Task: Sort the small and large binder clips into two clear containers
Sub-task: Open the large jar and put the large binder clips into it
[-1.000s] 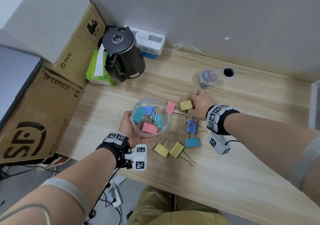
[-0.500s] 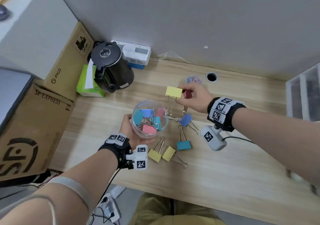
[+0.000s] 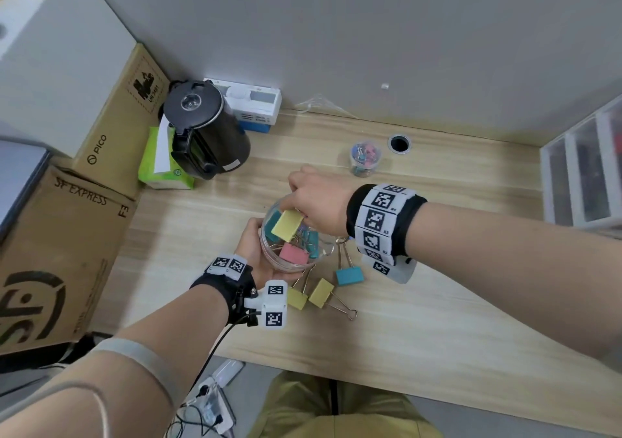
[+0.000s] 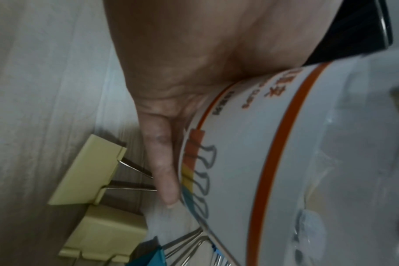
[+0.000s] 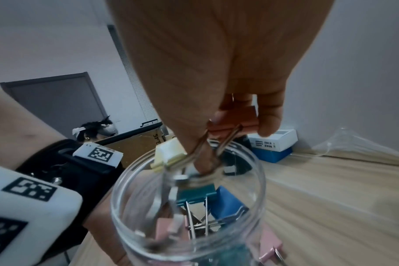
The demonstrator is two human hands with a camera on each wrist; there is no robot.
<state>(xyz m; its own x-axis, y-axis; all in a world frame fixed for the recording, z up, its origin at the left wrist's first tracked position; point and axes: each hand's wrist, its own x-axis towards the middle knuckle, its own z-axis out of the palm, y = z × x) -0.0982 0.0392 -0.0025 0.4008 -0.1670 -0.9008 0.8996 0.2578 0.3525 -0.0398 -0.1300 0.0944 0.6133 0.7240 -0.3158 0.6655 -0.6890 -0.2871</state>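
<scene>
- Far left: cardboard boxes point(image 3: 67, 242), black kettle point(image 3: 205, 131), green tissue pack point(image 3: 158, 168). Not part of the task.
- Left hand point(image 3: 259, 252) has its grip clamped round the big clear jar point(image 3: 269, 249), propped just over the surface point(image 3: 437, 303). Jar already holds large teal, pink and blue clips.
- Right hand point(image 3: 319, 202) is over the jar mouth, grip pinched on a yellow clip point(image 3: 287, 225); the right wrist view also shows a pink clip point(image 5: 237, 117) between the fingers point(image 5: 270, 115), wire handles hanging into the opening.
- Loose on the surface, right of the left wrist: two yellow clips point(image 3: 313, 296) and a teal clip point(image 3: 350, 275), unsorted.
- Further right, near the cable hole: small jar point(image 3: 365, 156) of small clips, well apart.
- Risks: two clips in one pinch, so handles may tangle and one could hang up on the rim or drop outside. Handles could snag the clips already inside. The jar looks held at a tilt, so a knock from the right hand might spill it.
</scene>
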